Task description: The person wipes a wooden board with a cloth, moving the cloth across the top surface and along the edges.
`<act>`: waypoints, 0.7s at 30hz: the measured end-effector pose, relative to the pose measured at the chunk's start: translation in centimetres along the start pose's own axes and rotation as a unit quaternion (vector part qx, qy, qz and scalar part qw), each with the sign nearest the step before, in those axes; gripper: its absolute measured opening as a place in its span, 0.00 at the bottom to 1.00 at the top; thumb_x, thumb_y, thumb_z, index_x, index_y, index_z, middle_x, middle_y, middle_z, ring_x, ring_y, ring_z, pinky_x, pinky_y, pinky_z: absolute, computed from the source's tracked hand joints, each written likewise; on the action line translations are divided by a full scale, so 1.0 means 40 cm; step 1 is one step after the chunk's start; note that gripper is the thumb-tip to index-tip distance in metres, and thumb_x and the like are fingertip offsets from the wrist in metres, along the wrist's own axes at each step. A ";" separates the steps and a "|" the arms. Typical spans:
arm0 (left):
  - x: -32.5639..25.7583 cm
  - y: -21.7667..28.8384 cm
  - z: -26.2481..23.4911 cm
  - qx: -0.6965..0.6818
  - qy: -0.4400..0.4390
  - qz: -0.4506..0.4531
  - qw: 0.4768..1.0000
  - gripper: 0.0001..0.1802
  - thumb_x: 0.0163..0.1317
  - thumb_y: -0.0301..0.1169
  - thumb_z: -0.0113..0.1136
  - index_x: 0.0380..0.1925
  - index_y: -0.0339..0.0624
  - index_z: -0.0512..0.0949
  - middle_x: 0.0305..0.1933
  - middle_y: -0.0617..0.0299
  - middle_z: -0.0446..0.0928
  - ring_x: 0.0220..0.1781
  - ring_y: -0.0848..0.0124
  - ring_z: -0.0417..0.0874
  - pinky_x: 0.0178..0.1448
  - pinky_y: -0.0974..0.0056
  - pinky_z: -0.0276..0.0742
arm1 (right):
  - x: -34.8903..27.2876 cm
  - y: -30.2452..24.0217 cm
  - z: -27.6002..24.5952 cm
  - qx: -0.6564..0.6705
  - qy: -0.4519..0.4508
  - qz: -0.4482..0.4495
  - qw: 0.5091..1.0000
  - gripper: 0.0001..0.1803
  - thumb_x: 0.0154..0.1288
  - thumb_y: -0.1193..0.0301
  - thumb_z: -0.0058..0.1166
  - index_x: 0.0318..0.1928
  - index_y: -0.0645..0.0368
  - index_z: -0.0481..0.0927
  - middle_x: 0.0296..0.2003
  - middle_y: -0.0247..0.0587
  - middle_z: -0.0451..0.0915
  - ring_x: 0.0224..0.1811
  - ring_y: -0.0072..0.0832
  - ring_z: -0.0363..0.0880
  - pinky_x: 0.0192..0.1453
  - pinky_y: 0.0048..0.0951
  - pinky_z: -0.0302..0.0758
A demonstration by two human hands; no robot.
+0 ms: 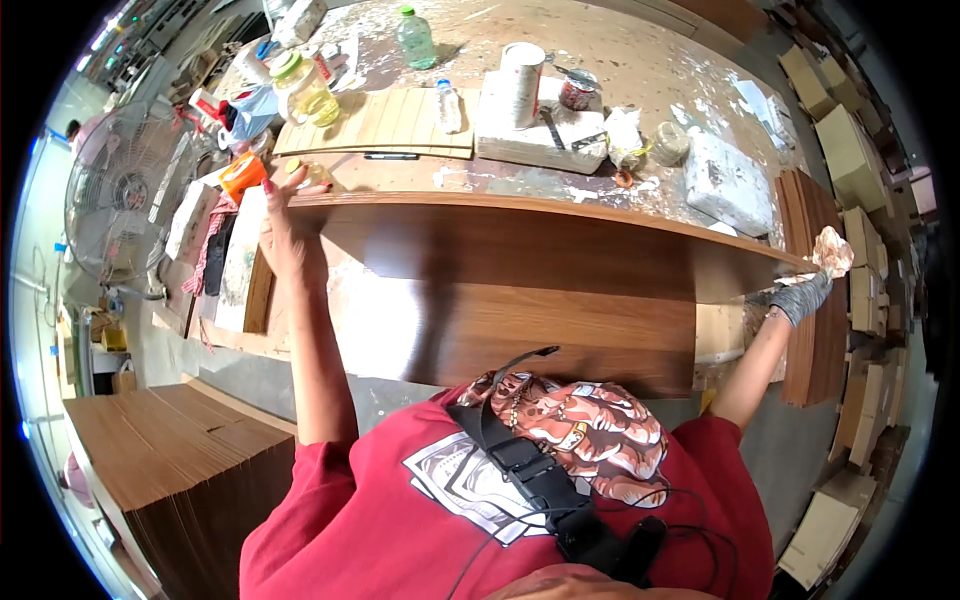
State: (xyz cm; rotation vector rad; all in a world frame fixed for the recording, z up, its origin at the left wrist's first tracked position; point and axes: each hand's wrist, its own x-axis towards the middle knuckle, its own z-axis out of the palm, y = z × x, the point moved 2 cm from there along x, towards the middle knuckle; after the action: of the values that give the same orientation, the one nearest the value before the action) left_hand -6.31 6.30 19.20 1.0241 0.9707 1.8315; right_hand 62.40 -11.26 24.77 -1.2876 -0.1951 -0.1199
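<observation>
Where the brown panel (560,238) stands: raised on edge across the workbench (665,50), spanning between both hands.
Second brown panel (570,330): nearer the person, below the first; whether the two are joined cannot be told.
Left hand (290,232): bare, fingers spread apart, at the raised panel's left end; grip pressure cannot be told.
Right hand (803,297): grey-gloved, closed on a crumpled pale wad (832,250) at the right end; cloth or paper, undetermined.
Far side: white can (521,95) upright on a paint-spattered block (520,145).
Right side: brown boards (812,345), stacked.
</observation>
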 end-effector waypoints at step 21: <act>0.051 -0.206 0.075 -0.153 0.019 -0.092 0.984 0.35 0.80 0.52 0.41 0.75 0.37 0.64 0.76 0.52 0.67 0.75 0.60 0.70 0.79 0.56 0.62 | -0.677 -0.068 0.253 -0.259 -0.512 -0.564 0.594 0.25 0.76 0.55 0.50 0.67 0.50 0.76 0.67 0.42 0.77 0.70 0.42 0.73 0.74 0.47 0.64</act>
State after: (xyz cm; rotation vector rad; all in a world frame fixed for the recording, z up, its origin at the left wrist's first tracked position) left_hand -2.05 11.96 13.60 0.6911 0.7476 1.7812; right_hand 34.61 -2.81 24.30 -1.4740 -2.1476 -0.5410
